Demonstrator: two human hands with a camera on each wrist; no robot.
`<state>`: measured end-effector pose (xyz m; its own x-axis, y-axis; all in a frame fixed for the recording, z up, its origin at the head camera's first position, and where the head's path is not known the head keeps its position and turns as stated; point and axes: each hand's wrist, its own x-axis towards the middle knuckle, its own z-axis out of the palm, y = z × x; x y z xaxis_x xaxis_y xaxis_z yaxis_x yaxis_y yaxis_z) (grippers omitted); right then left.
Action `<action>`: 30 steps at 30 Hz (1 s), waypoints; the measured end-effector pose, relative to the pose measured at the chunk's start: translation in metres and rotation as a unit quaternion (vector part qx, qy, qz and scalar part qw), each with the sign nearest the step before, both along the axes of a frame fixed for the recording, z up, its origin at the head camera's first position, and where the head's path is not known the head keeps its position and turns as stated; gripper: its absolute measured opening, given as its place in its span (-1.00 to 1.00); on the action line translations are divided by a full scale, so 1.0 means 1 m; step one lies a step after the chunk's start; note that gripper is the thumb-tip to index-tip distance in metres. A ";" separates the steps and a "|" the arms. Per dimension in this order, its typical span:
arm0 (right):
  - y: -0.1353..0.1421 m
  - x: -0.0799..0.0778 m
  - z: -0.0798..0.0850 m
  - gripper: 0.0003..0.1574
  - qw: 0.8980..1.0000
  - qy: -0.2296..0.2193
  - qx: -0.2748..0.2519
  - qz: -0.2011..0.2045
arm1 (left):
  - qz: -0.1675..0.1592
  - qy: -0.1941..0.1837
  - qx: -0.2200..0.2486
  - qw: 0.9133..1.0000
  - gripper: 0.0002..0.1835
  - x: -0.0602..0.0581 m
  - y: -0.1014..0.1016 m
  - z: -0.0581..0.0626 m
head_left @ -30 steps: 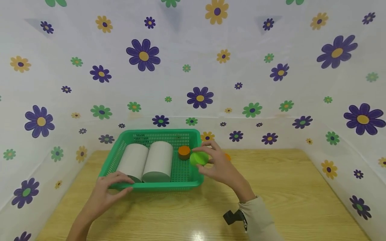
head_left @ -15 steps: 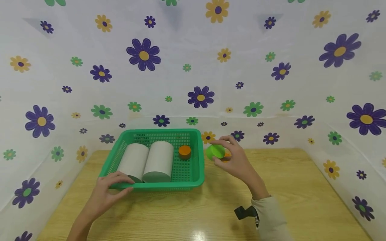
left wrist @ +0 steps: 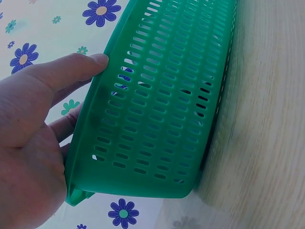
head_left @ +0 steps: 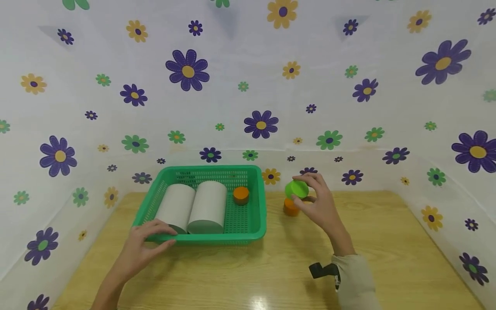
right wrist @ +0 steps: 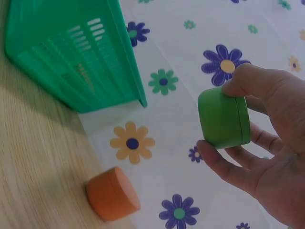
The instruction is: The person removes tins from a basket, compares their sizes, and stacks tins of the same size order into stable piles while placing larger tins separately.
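Note:
My right hand [head_left: 319, 204] pinches a small green round lidded tub [head_left: 296, 189] between thumb and fingers. In the right wrist view the green tub [right wrist: 223, 118] is tipped on its side, with the lid seam towards the palm. An orange round tub [head_left: 290, 207] stands on the table just below the hand. My left hand [head_left: 141, 247] grips the rim of a green plastic basket [head_left: 217, 238] at its front left corner. The left wrist view has the thumb on the outside of the basket wall [left wrist: 152, 109] and the other fingers behind the rim.
Inside the basket, two white cylinders [head_left: 207, 206] lie side by side on the left, and another orange tub [head_left: 241, 195] stands at the back right. The wooden table [head_left: 232, 275] ends against a flower-patterned white sheet [head_left: 228, 107] at the back and sides.
My right hand has carried the green tub rightward and slightly up, from the basket's right rim to over the orange tub on the table. My left hand keeps its hold on the basket.

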<state>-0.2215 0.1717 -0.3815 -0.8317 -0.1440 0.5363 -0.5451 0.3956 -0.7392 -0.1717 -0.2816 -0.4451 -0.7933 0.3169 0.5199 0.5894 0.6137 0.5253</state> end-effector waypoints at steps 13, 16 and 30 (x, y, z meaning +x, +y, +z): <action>0.016 -0.011 -0.018 -0.45 0.998 -0.018 -0.013 -0.055 | -0.014 0.022 0.010 1.000 -0.70 0.000 -0.001 0.002; 0.016 -0.013 -0.025 -0.43 0.998 -0.024 -0.019 -0.061 | -0.006 0.008 0.005 1.000 -0.70 0.001 -0.001 0.001; 0.022 -0.040 -0.079 -0.39 0.995 -0.036 -0.054 -0.080 | -0.019 0.012 0.010 1.000 -0.64 -0.001 0.002 -0.001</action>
